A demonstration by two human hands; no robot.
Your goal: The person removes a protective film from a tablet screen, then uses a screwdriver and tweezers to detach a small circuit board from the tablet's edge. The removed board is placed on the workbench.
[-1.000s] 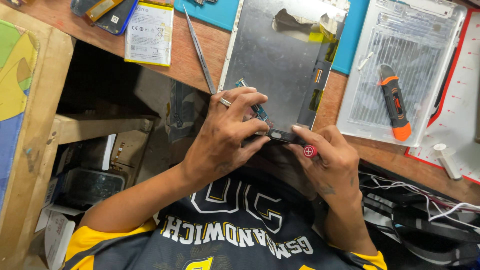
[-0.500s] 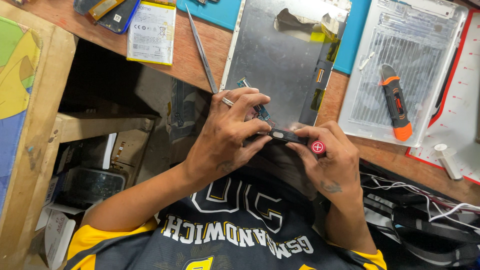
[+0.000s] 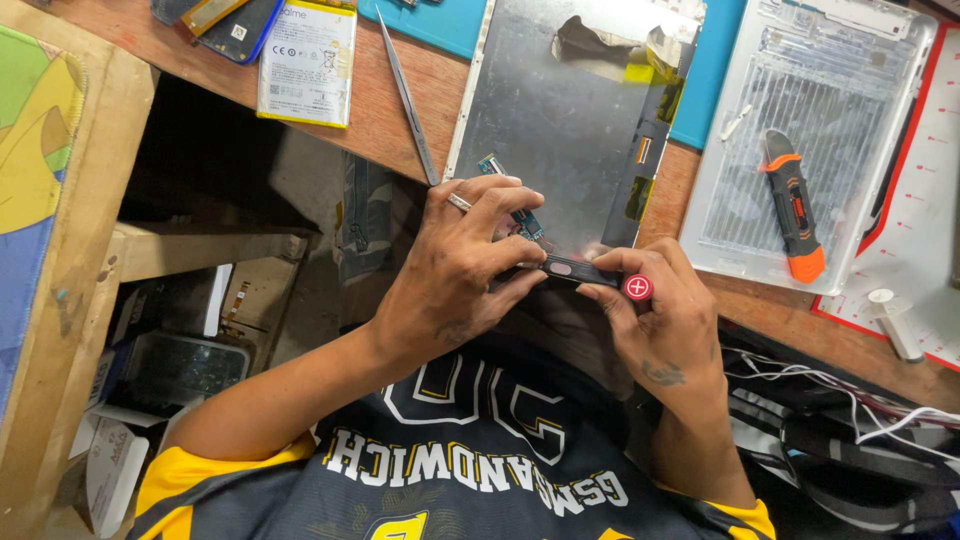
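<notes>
The wooden workbench (image 3: 690, 180) runs across the top of the view, and the biggest thing on it is a grey metal tablet back plate (image 3: 560, 110), lying flat with its near edge over the bench's front edge. To its right lies a translucent plastic cover (image 3: 850, 90), and on that rests an orange and grey utility knife (image 3: 793, 205). Left of the plate, a white and yellow battery (image 3: 308, 60) lies flat on the wood, with a pair of slim steel tweezers (image 3: 405, 95) between it and the plate.

The person's two hands meet at the plate's near edge. The left hand (image 3: 455, 275), a ring on one finger, has its fingers curled and pinched on a small green flex board (image 3: 520, 215) that lies on the plate's lower part. The right hand (image 3: 665, 320) is closed round a short black screwdriver (image 3: 590, 273), held level, its red cap with a white cross against the forefinger. The tip points toward the left fingers; I think it touches the board, but the fingers hide the spot.
</notes>
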